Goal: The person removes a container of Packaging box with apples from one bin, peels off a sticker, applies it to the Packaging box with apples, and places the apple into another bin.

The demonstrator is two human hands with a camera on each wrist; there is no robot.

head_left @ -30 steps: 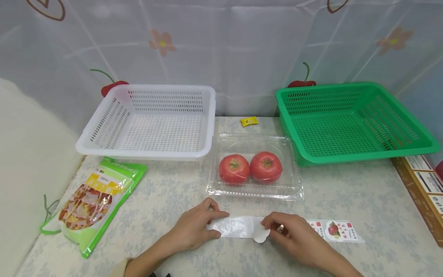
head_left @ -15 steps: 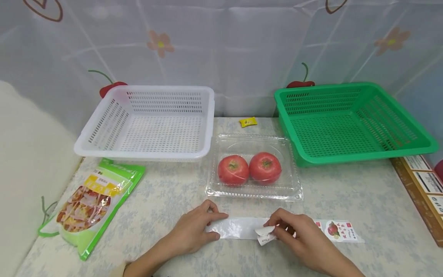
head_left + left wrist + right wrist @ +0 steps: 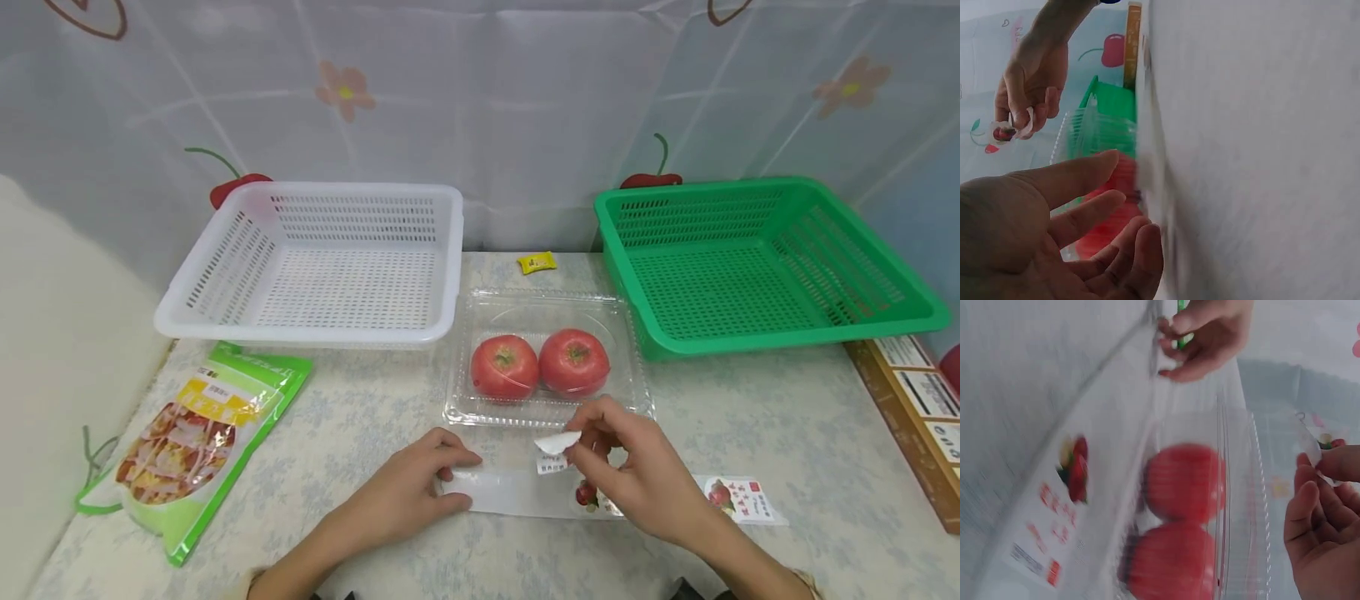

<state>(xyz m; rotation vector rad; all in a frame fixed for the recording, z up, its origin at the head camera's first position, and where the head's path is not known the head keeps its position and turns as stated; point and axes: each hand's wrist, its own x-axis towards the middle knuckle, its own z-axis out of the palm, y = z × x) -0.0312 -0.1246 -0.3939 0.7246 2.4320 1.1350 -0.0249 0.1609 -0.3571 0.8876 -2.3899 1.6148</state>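
My right hand pinches a peeled label sticker between thumb and fingers, raised over the sticker strip. In the right wrist view, red fruit print shows on this sticker. The white strip of fruit stickers lies on the table, bare backing at its left and printed stickers towards its right end. At the left end, my left hand has its thumb and forefinger apart, fingers relaxed. Just beyond the strip, two red apples sit inside a clear plastic clamshell box.
Behind the box lies a small yellow wrapped packet. A white plastic basket stands back left, a green basket back right. The green-edged food bag lies at left, and a brown carton borders the right side.
My right hand has peeled the sticker off the strip and lifted it up towards the clamshell box. My left hand has shifted slightly left, its fingers loosening from the strip's end.
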